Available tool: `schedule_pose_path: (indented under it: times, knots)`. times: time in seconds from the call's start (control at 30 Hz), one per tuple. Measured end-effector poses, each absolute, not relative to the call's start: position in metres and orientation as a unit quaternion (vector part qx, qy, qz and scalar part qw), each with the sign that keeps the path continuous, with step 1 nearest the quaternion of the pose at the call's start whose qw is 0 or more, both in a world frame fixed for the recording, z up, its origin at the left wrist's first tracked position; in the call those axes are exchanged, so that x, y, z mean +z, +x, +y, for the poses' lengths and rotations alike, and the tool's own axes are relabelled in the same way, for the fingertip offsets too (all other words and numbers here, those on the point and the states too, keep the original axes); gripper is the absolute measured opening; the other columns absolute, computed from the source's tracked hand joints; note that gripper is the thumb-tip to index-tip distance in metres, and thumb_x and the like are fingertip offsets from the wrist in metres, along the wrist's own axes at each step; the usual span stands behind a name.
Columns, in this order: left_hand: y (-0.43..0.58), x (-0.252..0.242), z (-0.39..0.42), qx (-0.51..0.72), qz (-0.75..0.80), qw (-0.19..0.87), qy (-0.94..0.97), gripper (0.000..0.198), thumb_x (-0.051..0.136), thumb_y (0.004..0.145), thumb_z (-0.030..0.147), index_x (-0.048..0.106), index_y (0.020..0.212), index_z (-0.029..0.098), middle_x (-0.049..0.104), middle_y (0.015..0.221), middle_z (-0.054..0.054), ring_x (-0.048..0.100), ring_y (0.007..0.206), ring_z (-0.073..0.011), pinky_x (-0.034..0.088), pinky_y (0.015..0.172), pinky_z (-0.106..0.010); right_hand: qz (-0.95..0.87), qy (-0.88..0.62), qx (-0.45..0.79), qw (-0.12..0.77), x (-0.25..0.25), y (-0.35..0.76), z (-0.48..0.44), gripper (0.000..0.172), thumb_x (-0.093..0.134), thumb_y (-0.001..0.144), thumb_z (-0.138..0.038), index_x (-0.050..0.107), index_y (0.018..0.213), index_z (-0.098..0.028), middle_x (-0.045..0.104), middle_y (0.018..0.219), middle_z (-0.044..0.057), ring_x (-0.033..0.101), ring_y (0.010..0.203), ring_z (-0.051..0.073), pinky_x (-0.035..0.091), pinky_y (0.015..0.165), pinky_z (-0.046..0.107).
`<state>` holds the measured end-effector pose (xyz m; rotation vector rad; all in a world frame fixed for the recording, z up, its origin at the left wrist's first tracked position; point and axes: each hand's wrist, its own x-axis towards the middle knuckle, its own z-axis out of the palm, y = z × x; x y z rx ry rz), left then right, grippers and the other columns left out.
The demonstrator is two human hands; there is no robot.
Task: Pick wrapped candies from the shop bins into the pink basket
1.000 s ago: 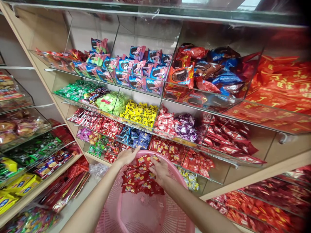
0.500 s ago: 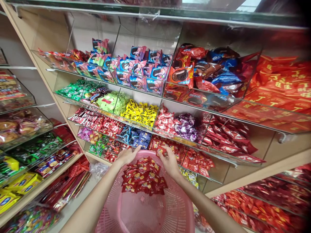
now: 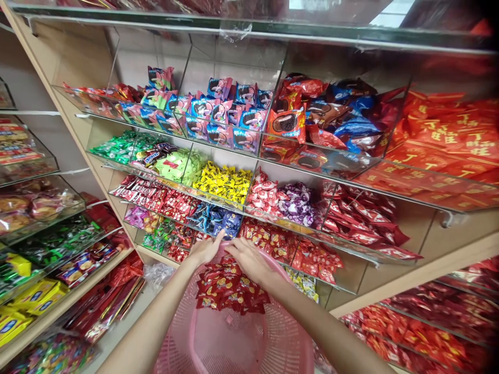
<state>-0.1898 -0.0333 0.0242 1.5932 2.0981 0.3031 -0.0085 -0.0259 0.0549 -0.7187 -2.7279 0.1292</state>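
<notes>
Red packets (image 3: 232,296) are piled inside pink basket (image 3: 230,340), just below nearer right hand (image 3: 249,261), its fingers close together; left hand (image 3: 205,252) beside, fingers largely hidden; grip of either cannot be told.

A candy shop, with clear-fronted display shelves (image 3: 78,65) full of individually wrapped sweets (image 3: 224,183), kind beside kind.

Pink bskt (image 3: 230,340), orange-printed dk-red pkts (image 3: 228,291)
</notes>
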Motion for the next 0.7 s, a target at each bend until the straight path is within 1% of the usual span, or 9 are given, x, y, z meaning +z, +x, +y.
schedule_pose_path:
  times: [0.13, 0.27, 0.4, 0.53, 0.6, 0.63, 0.7]
  knots:
    - [-0.191, 0.028, -0.035, 0.113, 0.767, 0.243, 0.584, 0.092, -0.003, 0.071, 0.070, 0.064, 0.102, 0.014, 0.061, 0.110, -0.019, 0.053, 0.106, -0.0332, 0.038, 0.088, -0.042, -0.964, -0.211, 0.031, 0.157, 0.043, -0.027, -0.030, 0.026, 0.041, 0.087, -0.018, 0.053, 0.108, -0.026, 0.054, 0.100, 0.005, 0.045, 0.096, 0.019, 0.037, 0.081, 0.032]
    - [-0.192, 0.033, -0.038, 0.113, 0.763, 0.246, 0.587, 0.092, -0.003, 0.072, 0.069, 0.062, 0.106, 0.014, 0.061, 0.111, -0.019, 0.053, 0.106, -0.0332, 0.038, 0.088, -0.043, -0.960, -0.202, 0.074, 0.178, 0.030, -0.037, -0.032, 0.031, 0.038, 0.086, -0.013, 0.053, 0.109, -0.027, 0.057, 0.102, 0.004, 0.047, 0.097, 0.019, 0.036, 0.084, 0.033]
    - [-0.192, 0.032, -0.038, 0.108, 0.773, 0.239, 0.578, 0.088, -0.001, 0.073, 0.067, 0.060, 0.111, 0.015, 0.061, 0.112, -0.018, 0.053, 0.105, -0.0331, 0.039, 0.087, -0.043, -0.960, -0.203, 0.094, 0.168, 0.023, -0.039, -0.034, 0.034, 0.035, 0.085, -0.010, 0.052, 0.110, -0.025, 0.060, 0.101, 0.004, 0.050, 0.095, 0.019, 0.035, 0.087, 0.035]
    - [-0.193, 0.027, -0.036, 0.104, 0.770, 0.237, 0.584, 0.088, -0.001, 0.074, 0.066, 0.061, 0.110, 0.015, 0.061, 0.111, -0.018, 0.053, 0.106, -0.0324, 0.038, 0.089, -0.043, -0.957, -0.186, 0.109, 0.196, 0.031, -0.026, -0.034, 0.037, 0.036, 0.085, -0.013, 0.047, 0.118, -0.025, 0.057, 0.111, 0.005, 0.047, 0.103, 0.018, 0.031, 0.094, 0.035]
    - [-0.195, 0.024, -0.035, 0.099, 0.772, 0.242, 0.580, 0.090, -0.002, 0.073, 0.067, 0.061, 0.108, 0.013, 0.061, 0.111, -0.019, 0.053, 0.106, -0.0336, 0.038, 0.088, -0.043, -0.945, -0.208, 0.117, 0.223, 0.038, -0.012, -0.026, 0.035, 0.034, 0.087, -0.017, 0.047, 0.118, -0.025, 0.054, 0.115, 0.005, 0.045, 0.107, 0.018, 0.031, 0.095, 0.035]
    - [-0.196, 0.022, -0.034, 0.097, 0.774, 0.244, 0.576, 0.091, -0.002, 0.073, 0.067, 0.061, 0.108, 0.013, 0.060, 0.111, -0.020, 0.053, 0.106, -0.0343, 0.038, 0.088, -0.043, -0.935, -0.238, 0.117, 0.236, 0.041, -0.003, -0.019, 0.033, 0.033, 0.088, -0.020, 0.048, 0.116, -0.024, 0.055, 0.114, 0.006, 0.046, 0.106, 0.019, 0.032, 0.094, 0.035]
    - [-0.198, 0.019, -0.034, 0.096, 0.776, 0.252, 0.570, 0.092, -0.002, 0.071, 0.068, 0.062, 0.107, 0.013, 0.060, 0.111, -0.020, 0.053, 0.105, -0.0356, 0.038, 0.087, -0.044, -0.892, -0.349, 0.110, 0.266, 0.043, 0.017, -0.001, 0.032, 0.028, 0.090, -0.025, 0.052, 0.110, -0.021, 0.058, 0.106, 0.008, 0.049, 0.100, 0.019, 0.035, 0.089, 0.035]
